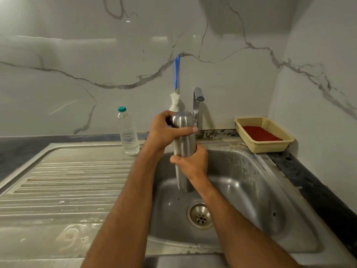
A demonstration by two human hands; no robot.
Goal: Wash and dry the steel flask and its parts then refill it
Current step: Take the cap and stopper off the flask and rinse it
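Steel is what the flask point(182, 146) is made of, and it is held upright above the sink basin point(251, 190), near the basin's rear left corner and just in front of the tap point(197, 105). Its base hangs clear of the basin floor, above and behind the drain point(201, 215). The flask's cap point(181, 118) is gripped by the left hand point(164, 130): the thumb is stretched across the front where cap meets body, and the fingers point(164, 116) are curled round the far left side of the cap, so they are clamped on it. The flask's body is gripped lower down by the right hand point(193, 164), whose fingers are wrapped round the cylinder from the right, with the thumb point(174, 160) laid across the front. The two hands are set one above the other, close but apart, with bare steel showing between them.

A clear plastic water bottle point(127, 132) with a teal cap is stood at the rear edge of the ribbed draining board point(67, 180), just left of the basin. A bottle brush point(176, 82) with a blue handle and white bristles is seen upright against the marble wall behind the flask. At the rear right corner of the tabletop point(318, 190) a cream plastic basket point(264, 135) is placed, holding something red.
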